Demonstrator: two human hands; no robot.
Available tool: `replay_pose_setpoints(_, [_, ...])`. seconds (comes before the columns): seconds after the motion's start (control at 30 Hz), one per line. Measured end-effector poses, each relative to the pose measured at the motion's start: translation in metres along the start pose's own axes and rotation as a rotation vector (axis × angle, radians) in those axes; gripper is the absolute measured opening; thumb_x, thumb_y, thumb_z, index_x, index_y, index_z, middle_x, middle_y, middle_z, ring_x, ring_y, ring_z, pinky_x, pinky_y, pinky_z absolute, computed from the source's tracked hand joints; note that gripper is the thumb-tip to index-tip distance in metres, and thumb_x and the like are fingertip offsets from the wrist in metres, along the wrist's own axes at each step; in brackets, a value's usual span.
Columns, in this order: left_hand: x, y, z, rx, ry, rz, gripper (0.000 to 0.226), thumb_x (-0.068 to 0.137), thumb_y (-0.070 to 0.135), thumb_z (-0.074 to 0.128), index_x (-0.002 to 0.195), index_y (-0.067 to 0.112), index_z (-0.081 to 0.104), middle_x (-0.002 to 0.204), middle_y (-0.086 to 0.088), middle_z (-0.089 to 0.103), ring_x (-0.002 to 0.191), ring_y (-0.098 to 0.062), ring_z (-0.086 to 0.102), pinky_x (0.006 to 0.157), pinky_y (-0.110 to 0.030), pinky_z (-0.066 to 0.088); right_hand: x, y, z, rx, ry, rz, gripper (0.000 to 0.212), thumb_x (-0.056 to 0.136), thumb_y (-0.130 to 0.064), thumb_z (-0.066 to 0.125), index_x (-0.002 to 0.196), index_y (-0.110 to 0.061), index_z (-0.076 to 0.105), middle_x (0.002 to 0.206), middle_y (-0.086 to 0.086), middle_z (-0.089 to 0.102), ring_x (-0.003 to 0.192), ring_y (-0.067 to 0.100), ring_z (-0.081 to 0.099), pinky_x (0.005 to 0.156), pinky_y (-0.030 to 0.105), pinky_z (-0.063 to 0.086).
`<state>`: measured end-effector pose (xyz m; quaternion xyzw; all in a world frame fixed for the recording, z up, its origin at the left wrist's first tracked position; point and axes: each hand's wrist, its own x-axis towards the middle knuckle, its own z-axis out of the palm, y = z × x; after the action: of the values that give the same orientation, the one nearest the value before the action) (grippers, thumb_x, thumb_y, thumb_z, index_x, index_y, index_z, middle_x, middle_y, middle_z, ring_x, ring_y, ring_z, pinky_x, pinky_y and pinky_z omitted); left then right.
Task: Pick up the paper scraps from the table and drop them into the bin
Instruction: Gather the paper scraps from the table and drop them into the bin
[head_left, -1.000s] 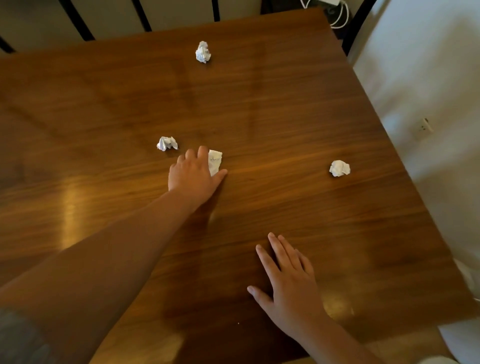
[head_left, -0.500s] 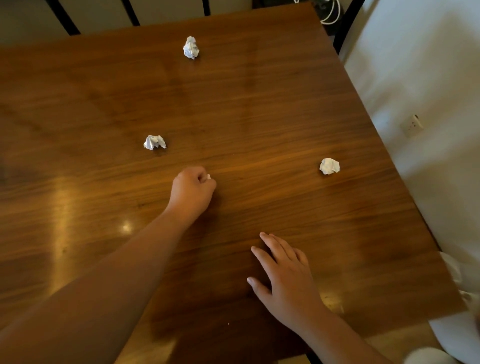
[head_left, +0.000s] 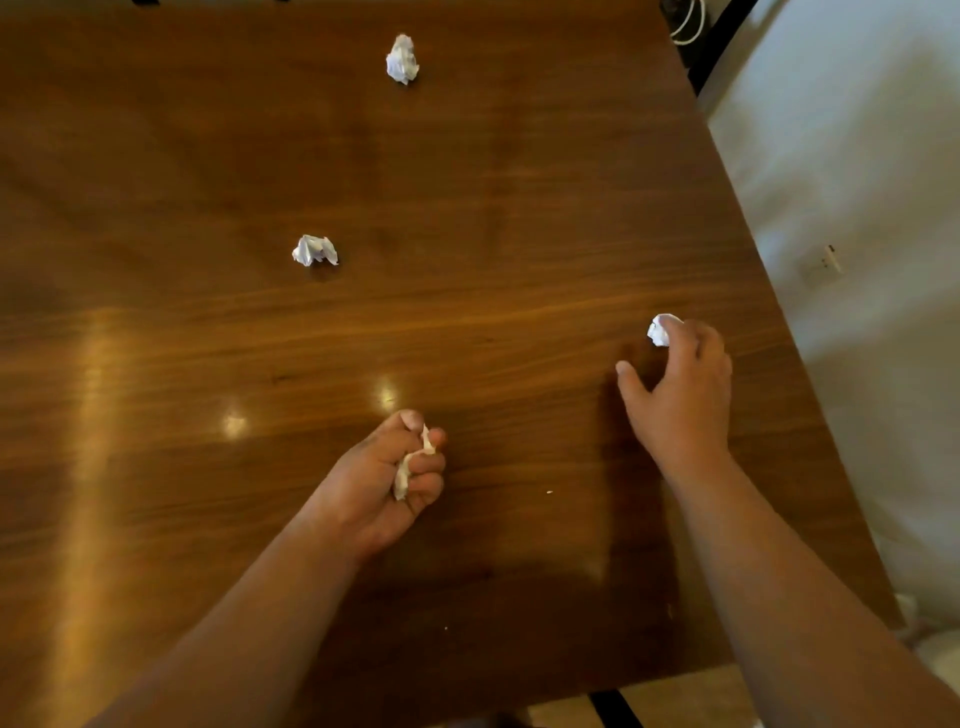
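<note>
Left hand (head_left: 379, 488) grip tight round scrap (head_left: 404, 472), right hand (head_left: 683, 400) outstretched, thumb splayed

Dim, warm indoor light. The glossy brown wooden table (head_left: 493, 218) carries bright glare spots at its front left and soft dark shadows at its front right. Its right edge bows, and detail is slightly soft.

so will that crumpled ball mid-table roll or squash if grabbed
The crumpled ball looks light and probably squashes easily, like the scrap crushed in the left hand. Its creases likely stop rolling, though the glossy table may let it skid.
</note>
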<state>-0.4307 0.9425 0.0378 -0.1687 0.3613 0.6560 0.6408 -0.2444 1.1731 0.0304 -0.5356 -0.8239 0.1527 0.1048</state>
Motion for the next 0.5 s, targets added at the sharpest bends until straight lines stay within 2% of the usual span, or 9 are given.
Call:
replay_pose_setpoints(0.1, [-0.012,-0.001,-0.011,-0.019,0.04,0.018,0.022,0.081,-0.001,0.035,0.075,0.013,0.051,0.062,-0.002,0.045,0.042,-0.009,0.033,0.033,-0.019,0.027,0.019,-0.001,0.005,-0.031,-0.011,0.027,0.061,0.084,-0.042,0.065,0.137,-0.026,0.039,0.144,0.012,0.039,0.13,0.032,0.04,0.096,0.045,0.046])
replay_pose_setpoints(0.2, [-0.027,0.003,-0.017,-0.02,0.029,0.017,0.016,0.081,0.015,0.04,0.067,0.013,0.048,0.054,0.0,0.04,0.039,-0.009,0.03,0.034,-0.018,0.021,0.027,-0.002,0.009,-0.09,-0.041,0.011,0.053,0.087,-0.04,0.062,0.135,-0.025,0.046,0.141,0.013,0.041,0.127,0.034,0.043,0.094,0.045,0.047])
replay_pose_setpoints(0.27, [-0.036,0.005,-0.023,-0.025,0.027,0.009,0.034,0.091,0.032,0.042,0.061,0.016,0.045,0.049,0.002,0.037,0.037,-0.009,0.029,0.035,-0.018,0.018,0.025,-0.005,0.011,-0.09,-0.061,-0.016,0.046,0.089,-0.034,0.06,0.132,-0.022,0.05,0.137,0.015,0.044,0.124,0.034,0.044,0.092,0.044,0.047])
replay_pose_setpoints(0.37, [-0.049,0.007,-0.03,-0.041,0.072,0.02,0.049,0.097,0.047,0.04,0.057,0.018,0.041,0.047,0.004,0.033,0.037,-0.008,0.031,0.031,-0.018,0.024,0.013,-0.014,0.012,-0.039,-0.069,-0.045,0.038,0.091,-0.023,0.058,0.129,-0.018,0.055,0.128,0.017,0.049,0.116,0.036,0.049,0.088,0.044,0.047])
replay_pose_setpoints(0.43, [-0.06,0.008,-0.036,-0.059,0.084,0.026,0.047,0.095,0.047,0.043,0.058,0.017,0.044,0.048,0.004,0.034,0.038,-0.007,0.035,0.03,-0.017,0.03,-0.001,-0.022,0.01,0.036,-0.101,-0.072,0.034,0.092,-0.023,0.058,0.126,-0.018,0.057,0.124,0.015,0.052,0.109,0.033,0.055,0.083,0.039,0.047])
replay_pose_setpoints(0.5, [-0.073,0.009,-0.044,-0.062,0.078,0.045,0.041,0.093,0.044,0.047,0.063,0.016,0.051,0.05,0.005,0.036,0.036,-0.005,0.036,0.028,-0.016,0.03,-0.02,-0.033,0.007,0.192,-0.203,-0.016,0.03,0.093,-0.029,0.057,0.122,-0.024,0.058,0.12,0.004,0.055,0.099,0.022,0.059,0.075,0.031,0.046])
